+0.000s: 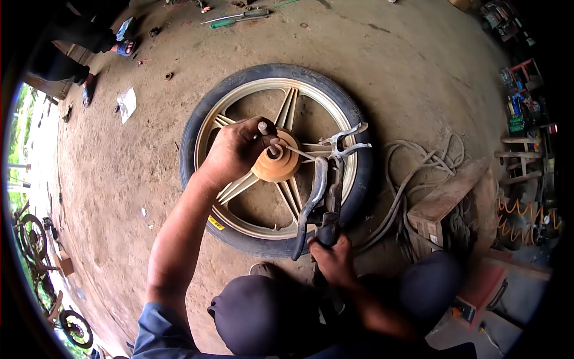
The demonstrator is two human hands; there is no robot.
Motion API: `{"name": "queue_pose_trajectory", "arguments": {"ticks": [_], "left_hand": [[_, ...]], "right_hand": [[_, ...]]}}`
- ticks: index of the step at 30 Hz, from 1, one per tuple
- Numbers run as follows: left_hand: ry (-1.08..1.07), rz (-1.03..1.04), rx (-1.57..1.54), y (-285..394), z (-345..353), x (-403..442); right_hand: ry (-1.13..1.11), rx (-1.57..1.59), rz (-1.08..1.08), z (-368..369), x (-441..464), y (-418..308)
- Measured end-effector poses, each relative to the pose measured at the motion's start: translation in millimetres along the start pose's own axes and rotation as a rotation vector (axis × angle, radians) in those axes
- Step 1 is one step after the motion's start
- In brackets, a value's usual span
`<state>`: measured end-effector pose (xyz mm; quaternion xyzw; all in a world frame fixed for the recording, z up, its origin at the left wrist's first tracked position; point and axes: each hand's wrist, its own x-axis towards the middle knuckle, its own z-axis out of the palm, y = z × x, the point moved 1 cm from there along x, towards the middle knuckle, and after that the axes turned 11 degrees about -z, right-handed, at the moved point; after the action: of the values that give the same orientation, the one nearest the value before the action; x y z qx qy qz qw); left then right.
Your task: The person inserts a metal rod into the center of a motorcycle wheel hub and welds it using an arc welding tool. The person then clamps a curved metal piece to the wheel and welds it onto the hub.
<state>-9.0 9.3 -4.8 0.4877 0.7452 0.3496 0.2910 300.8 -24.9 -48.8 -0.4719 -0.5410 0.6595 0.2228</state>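
A spoked wheel with a black tyre (215, 107) lies flat on the concrete floor. Over its tan hub (280, 170), my left hand (239, 146) is closed around a short metal rod (263, 127), its end pointing up. A second rod end (274, 151) stands in the hub centre beside my fingers. Below and right, my right hand (333, 257) grips the dark handle of a metal lever tool (323, 200), which lies across the wheel's right side. A thin rod runs from the tool toward the hub. A forked metal part (347, 142) rests over the rim.
Coiled hose (391, 170) and a wooden block (448, 194) sit right of the wheel. Screwdrivers (236, 19) lie at the top. Another person's feet (124, 48) are at upper left, near a plastic bag (126, 103). Tool racks (517, 113) stand far right.
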Motion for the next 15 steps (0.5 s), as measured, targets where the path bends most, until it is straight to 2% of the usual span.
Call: {"name": "queue_pose_trajectory", "arguments": {"ticks": [5,7,9,11,15], "left_hand": [[0.004,0.082,0.019,-7,7,-4],[0.113,0.273,-0.061,-16,17,-3],[0.012,0.057,-0.4,-17,30,-10],[0.06,0.032,-0.626,-21,46,-7],[0.032,0.046,-0.639,-21,51,2]], "right_hand": [[-0.013,-0.014,-0.022,4,2,8],[0.001,0.043,-0.025,4,-1,2],[0.022,0.093,-0.036,0,2,1],[-0.002,0.177,-0.076,-2,1,3],[-0.027,0.104,-0.04,-8,-1,3]]}}
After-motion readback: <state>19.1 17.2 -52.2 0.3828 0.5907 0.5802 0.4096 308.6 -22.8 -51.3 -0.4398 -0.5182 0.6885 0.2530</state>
